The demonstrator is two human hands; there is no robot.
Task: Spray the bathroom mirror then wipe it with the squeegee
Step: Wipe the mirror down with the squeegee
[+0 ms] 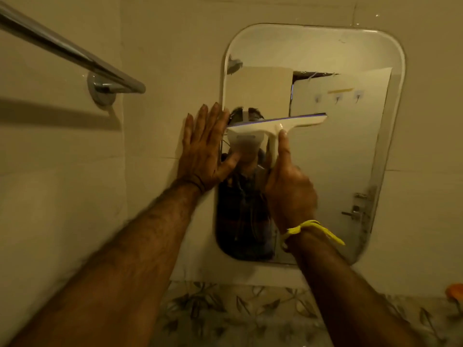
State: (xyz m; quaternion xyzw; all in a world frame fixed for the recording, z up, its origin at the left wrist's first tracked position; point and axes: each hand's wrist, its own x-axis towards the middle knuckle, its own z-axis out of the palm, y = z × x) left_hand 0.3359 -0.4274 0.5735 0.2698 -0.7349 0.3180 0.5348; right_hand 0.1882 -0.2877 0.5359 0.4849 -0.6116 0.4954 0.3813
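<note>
A rounded rectangular mirror (338,156) hangs on the tiled wall. My right hand (288,186) grips the handle of a white squeegee (275,126), thumb stretched up along the handle. Its blade lies across the mirror's left half at mid height, tilted slightly up to the right. My left hand (203,149) is flat and open, fingers spread, pressed against the wall at the mirror's left edge, its thumb over the glass. No spray bottle is in view.
A chrome towel bar (75,53) juts from the wall at upper left. Floral-patterned tiles (225,311) run below the mirror. An orange object (454,291) sits at the far right edge. The mirror reflects a person, a door and hooks.
</note>
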